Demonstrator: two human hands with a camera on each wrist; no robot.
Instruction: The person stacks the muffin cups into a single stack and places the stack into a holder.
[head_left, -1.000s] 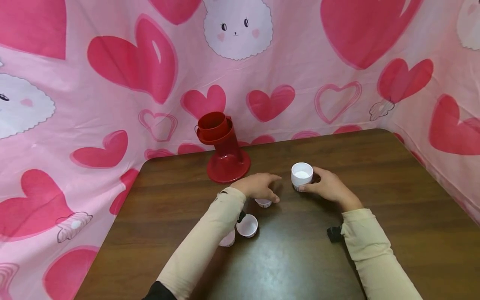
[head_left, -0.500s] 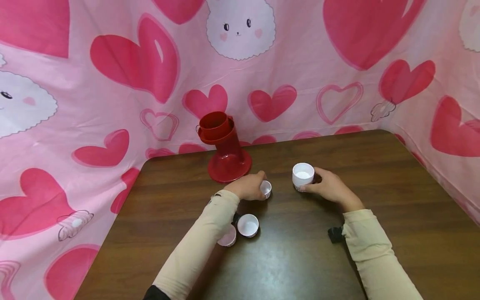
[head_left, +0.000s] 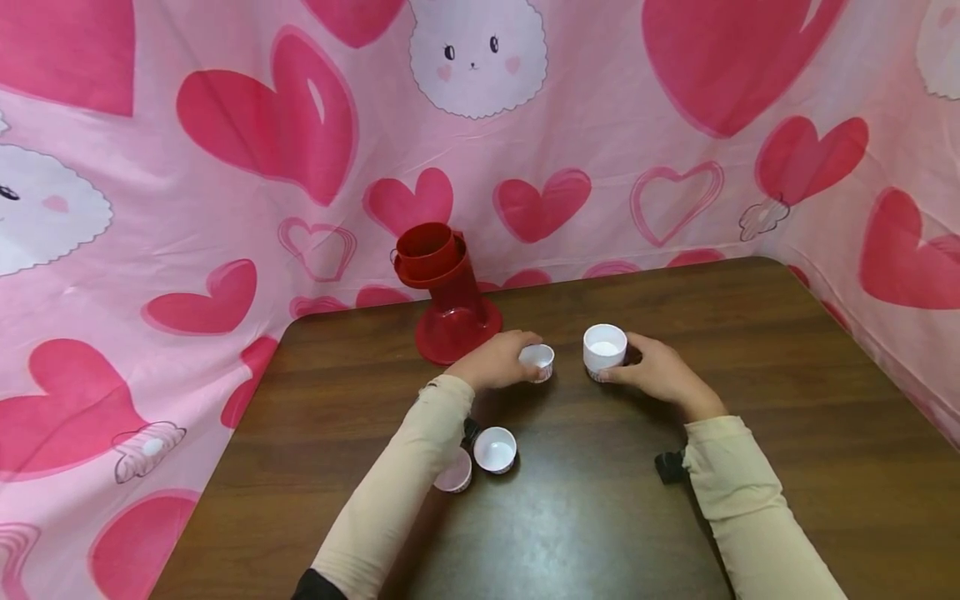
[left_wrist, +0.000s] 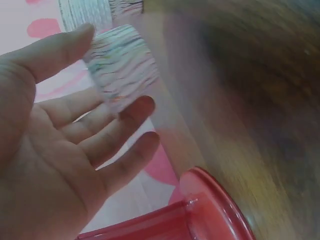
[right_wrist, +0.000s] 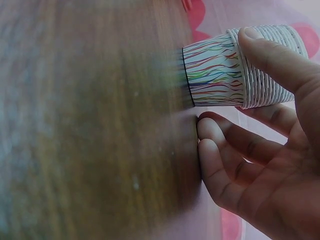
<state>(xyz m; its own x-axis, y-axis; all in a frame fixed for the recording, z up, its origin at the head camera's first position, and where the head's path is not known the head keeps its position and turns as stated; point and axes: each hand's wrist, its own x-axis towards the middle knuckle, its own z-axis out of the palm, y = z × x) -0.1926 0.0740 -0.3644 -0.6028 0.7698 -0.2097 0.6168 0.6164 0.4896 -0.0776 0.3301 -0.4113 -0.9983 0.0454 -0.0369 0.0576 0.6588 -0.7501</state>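
In the head view my left hand (head_left: 498,360) pinches a small paper cup (head_left: 537,360) between thumb and fingers. The left wrist view shows this cup (left_wrist: 122,67) with wavy coloured lines on its side. Just right of it, my right hand (head_left: 663,375) grips a stack of nested paper cups (head_left: 604,350), mouth up. In the right wrist view the thumb lies across the many rims of the stack (right_wrist: 270,65), and its lowest cup has the same coloured lines. A narrow gap separates the single cup from the stack.
Two more paper cups stand nearer the front: a white one (head_left: 495,451) and a pinkish one (head_left: 453,473), partly behind the left sleeve. A red stand with a cup-shaped top (head_left: 450,304) stands at the back of the brown table (head_left: 585,517). A pink heart-print cloth (head_left: 465,150) hangs behind.
My left hand has taken hold of a paper cup that stood under it and brought it up and right, close to the stack. The right hand has stayed on the stack.
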